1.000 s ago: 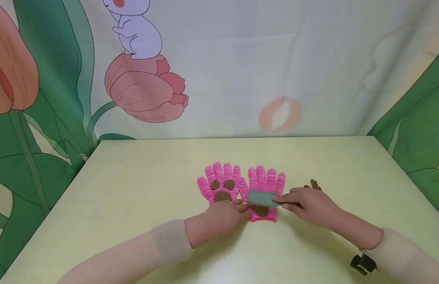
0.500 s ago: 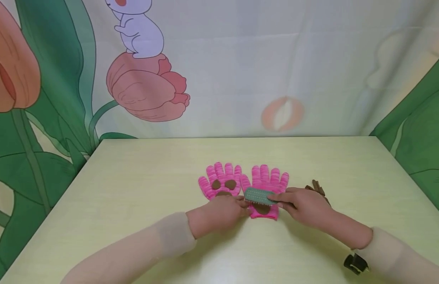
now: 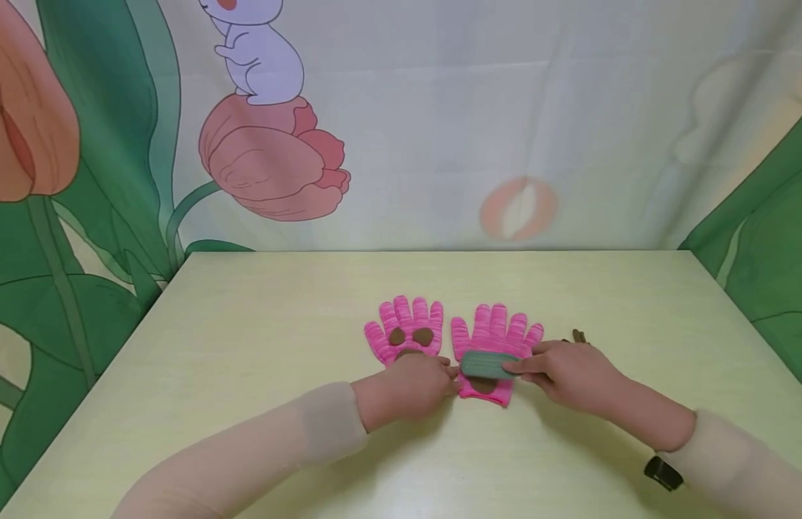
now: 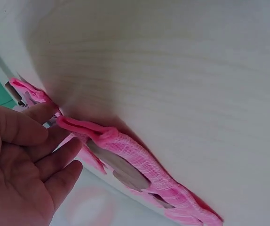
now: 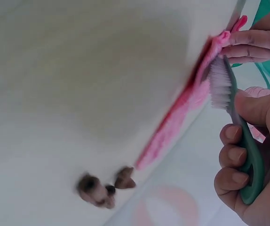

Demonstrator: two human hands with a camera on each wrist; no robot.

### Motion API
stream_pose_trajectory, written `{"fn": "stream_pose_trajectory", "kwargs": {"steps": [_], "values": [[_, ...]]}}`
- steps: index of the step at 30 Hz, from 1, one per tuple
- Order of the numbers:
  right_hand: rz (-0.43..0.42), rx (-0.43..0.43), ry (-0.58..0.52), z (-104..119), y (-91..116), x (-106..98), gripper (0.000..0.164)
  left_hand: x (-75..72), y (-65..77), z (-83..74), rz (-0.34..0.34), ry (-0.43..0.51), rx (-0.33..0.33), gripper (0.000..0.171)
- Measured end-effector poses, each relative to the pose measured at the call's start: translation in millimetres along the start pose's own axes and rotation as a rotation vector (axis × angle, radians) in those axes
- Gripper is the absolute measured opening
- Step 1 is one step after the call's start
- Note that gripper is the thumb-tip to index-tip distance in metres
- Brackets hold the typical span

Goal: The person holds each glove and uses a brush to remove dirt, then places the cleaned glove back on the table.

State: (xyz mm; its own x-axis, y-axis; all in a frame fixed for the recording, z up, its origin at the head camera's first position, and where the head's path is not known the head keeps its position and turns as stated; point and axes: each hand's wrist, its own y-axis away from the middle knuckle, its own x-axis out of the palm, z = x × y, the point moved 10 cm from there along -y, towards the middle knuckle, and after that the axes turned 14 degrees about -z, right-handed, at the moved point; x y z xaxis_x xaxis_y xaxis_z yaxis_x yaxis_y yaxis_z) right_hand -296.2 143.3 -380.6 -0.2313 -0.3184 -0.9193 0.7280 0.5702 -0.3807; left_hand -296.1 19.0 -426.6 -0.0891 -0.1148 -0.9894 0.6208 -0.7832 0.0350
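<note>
Two pink knitted gloves with brown paw patches lie side by side, a left glove (image 3: 417,321) and a right glove (image 3: 495,331). My right hand (image 3: 579,375) grips the green handle of a scrub brush (image 3: 482,365). In the right wrist view, the white bristles (image 5: 219,84) of the brush face the right glove (image 5: 172,127), at or very near its surface. My left hand (image 3: 417,386) rests at the near-left edge of the right glove, fingers mostly straight, partly covering the left glove's lower end. Loosely bent fingers (image 4: 62,181) show beside the left glove's cuff (image 4: 88,128).
Behind the right hand lies a small brown object (image 3: 579,336), perhaps a bow, partly hidden; the right wrist view shows the brown object (image 5: 97,190) blurred. A pale wooden table (image 3: 278,317) ends at a printed curtain (image 3: 407,144). A black device (image 3: 663,473) hangs by the right sleeve.
The right glove has shifted and turned slightly right, opening a gap from the left glove. The brush moved a little left, then back right over the glove. The left hand stays nearly in place.
</note>
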Motion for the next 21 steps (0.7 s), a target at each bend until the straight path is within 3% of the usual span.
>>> {"fn": "stream_pose_trajectory", "kwargs": {"steps": [8, 13, 17, 21], "values": [[0.034, -0.019, 0.069, -5, 4, -14, 0.026, 0.4, -2.0, -0.5, 0.021, -0.018, -0.02, 0.037], [-0.031, 0.03, 0.027, -10, 4, -23, 0.026, -0.1, 2.5, 0.5, 0.017, -0.021, -0.023, 0.041], [-0.075, 0.065, -0.004, -5, -3, -18, 0.026, -3.4, 3.1, -1.3, -0.012, -0.035, -0.016, 0.04], [-0.066, 0.056, 0.038, 3, -6, -7, 0.027, -4.8, -0.6, -5.4, -0.03, -0.054, -0.005, 0.035]]}}
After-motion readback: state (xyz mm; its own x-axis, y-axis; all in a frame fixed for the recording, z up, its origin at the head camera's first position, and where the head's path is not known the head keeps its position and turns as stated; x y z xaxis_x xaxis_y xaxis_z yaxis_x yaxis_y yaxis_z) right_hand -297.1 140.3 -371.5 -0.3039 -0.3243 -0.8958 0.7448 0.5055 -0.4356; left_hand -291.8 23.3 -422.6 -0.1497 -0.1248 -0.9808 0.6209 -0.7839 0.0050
